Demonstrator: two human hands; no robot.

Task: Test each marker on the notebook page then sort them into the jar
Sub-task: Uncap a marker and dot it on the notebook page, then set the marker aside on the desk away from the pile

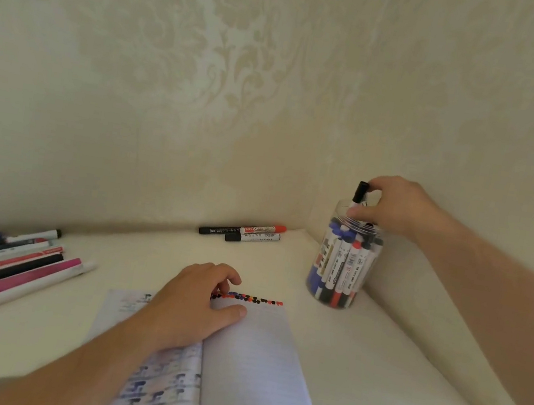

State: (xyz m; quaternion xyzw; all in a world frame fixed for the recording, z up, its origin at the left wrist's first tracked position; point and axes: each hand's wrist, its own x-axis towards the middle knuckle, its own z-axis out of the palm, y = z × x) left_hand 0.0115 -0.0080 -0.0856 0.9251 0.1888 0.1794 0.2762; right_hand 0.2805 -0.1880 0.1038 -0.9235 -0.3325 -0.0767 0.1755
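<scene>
Cream-coloured desk (373,364) in a corner of patterned wallpaper (211,55): a person's right hand (393,204) pinches a black-capped marker (360,192) upright at the mouth of a clear plastic jar (342,265), its grip clamped on the marker's barrel with thumb below and fingertips just under the cap. The marker's lower end sits at the jar's rim, among the caps of markers already inside. The jar stands near the desk's far right corner, close to the wall, packed with upright markers capped in blue, black and red.

The left hand (195,302) rests on the open notebook (256,357) at the middle of the desk, fingers loosely curled and pressing near the top of the spine, holding nothing. Along the upper edge of the lined right-hand page runs a row of test dots (251,299) in black, red and blue. The left-hand page carries blurred dark marks, partly hidden under the forearm.

Three loose markers (244,232), one red-capped and two black, lie together against the back wall, well apart from the jar. A larger spread of pens and markers (3,267), in red, black, pink, white and blue, lies at the desk's left edge.
</scene>
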